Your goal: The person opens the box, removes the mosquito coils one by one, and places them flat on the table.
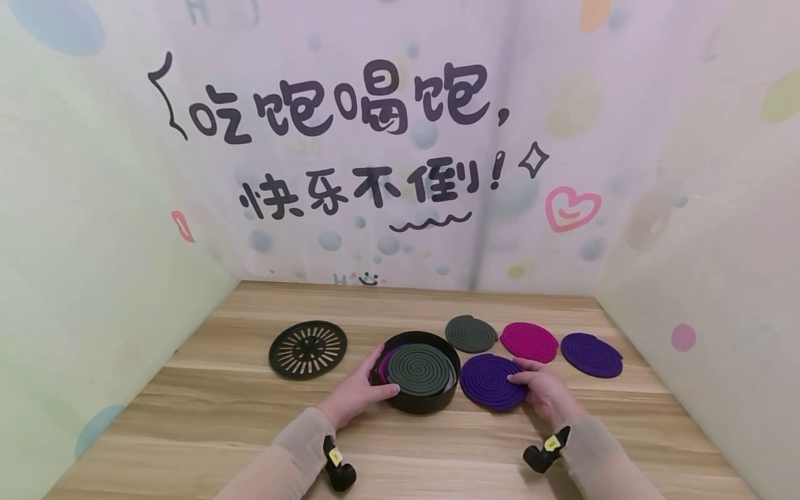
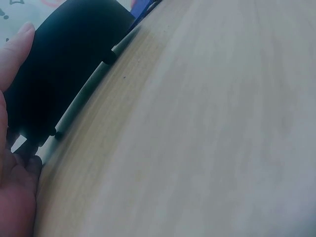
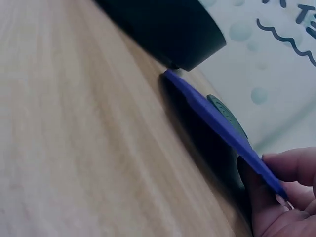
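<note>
My left hand [image 1: 353, 397] grips the side of a round black coaster holder [image 1: 422, 404], its thumb at the near rim. Inside lies a dark green spiral coaster [image 1: 417, 370] on top, with slivers of a magenta and a grey coaster showing under it. Just right of the holder, my right hand [image 1: 550, 394] pinches the right edge of a purple spiral coaster [image 1: 491, 382] between thumb and fingers. From the right wrist, that purple coaster [image 3: 217, 126] appears edge-on, its gripped side raised over the table and its far end close to the holder [image 3: 168, 29].
Behind the purple coaster lie another dark green coaster [image 1: 471, 335], a magenta coaster [image 1: 529, 342] and a second purple coaster [image 1: 592, 355]. A black slotted round disc [image 1: 287, 366] lies left of the holder. Printed cloth walls stand around the wooden table [image 1: 237, 417].
</note>
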`<state>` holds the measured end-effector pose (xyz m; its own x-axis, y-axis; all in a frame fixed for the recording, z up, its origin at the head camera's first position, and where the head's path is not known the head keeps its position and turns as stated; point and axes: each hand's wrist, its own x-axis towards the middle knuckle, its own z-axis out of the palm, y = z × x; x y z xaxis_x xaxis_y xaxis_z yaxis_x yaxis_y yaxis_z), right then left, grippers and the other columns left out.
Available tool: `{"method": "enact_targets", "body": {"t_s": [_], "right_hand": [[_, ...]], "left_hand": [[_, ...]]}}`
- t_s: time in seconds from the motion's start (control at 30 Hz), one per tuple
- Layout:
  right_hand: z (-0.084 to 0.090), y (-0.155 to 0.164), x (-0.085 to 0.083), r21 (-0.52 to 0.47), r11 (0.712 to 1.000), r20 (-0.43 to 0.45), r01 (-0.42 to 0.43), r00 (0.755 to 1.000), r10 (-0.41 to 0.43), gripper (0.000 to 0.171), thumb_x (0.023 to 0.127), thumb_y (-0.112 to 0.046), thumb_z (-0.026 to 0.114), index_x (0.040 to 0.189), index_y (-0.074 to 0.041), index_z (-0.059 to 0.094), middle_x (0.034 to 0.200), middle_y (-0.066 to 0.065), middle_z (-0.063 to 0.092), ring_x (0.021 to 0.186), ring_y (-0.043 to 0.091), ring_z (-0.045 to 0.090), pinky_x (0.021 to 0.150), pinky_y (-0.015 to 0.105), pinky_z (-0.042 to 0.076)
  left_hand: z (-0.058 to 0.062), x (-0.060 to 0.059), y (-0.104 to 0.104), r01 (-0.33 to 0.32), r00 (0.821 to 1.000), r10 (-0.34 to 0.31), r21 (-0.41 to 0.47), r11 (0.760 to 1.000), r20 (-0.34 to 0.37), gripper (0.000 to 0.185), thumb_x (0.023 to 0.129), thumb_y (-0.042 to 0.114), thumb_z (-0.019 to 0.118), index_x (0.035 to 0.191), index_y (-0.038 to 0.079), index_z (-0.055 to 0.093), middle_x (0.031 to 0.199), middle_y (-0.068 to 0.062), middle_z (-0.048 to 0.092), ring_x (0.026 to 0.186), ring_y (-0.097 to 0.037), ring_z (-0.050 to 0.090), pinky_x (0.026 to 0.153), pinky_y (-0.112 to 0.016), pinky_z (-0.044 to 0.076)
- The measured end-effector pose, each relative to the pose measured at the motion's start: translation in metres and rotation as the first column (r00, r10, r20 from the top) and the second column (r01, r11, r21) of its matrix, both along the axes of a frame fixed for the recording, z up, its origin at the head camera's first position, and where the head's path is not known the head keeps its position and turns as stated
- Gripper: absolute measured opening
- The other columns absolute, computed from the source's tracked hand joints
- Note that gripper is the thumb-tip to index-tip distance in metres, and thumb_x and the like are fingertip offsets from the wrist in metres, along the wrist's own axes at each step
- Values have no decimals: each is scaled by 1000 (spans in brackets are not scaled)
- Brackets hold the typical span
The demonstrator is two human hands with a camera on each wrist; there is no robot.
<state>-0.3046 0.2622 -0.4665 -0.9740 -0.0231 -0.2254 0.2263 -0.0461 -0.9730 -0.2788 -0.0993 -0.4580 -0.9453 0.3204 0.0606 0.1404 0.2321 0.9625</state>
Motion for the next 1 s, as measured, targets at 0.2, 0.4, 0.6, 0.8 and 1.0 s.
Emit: {"method": "enact_targets", "body": {"t_s": [0.2,0.4,0.6,0.8,1.0], "right_hand": [[4,-3,1,121,992,-6,28,1000,-28,65,84,9,58,144,11,30,145,33,29,86,8,54,67,19,48],[7,-5,1,159,987,-13,32,999,-31,66,84,7,58,144,11,29,143,33,33,94,13,53,70,21,47],[9,-4,2,164,986,-8,38,999,-37,66,86,6,57,144,14,26,146,33,30,96,11,57,74,24,50],[11,-2,3,183,981,-12,69,998,-68,69,86,5,59,144,14,23,145,32,33,88,5,57,71,19,48],[14,-2,3,143,982,-6,122,992,-122,61,91,-1,54,142,14,24,127,26,45,89,9,50,72,20,47]], "left_hand": [[-15,-12,-2,3,1000,-3,-6,1000,6,93,84,21,76,155,12,16,156,-22,19,141,-39,20,113,-54,17],[-21,-17,-5,14,1000,-14,-4,1000,13,96,82,24,77,155,16,16,157,-19,19,142,-36,20,113,-53,17],[-20,-16,-5,21,1000,-21,5,1000,15,96,82,25,77,155,17,16,157,-18,19,142,-35,20,113,-52,17],[-20,-16,-5,23,1000,-23,5,1000,13,96,82,25,78,155,17,16,157,-18,19,142,-35,20,113,-52,17],[-18,-15,-5,25,1000,-25,-5,1000,11,97,82,27,78,155,17,16,157,-19,19,142,-36,20,113,-52,18]]}}
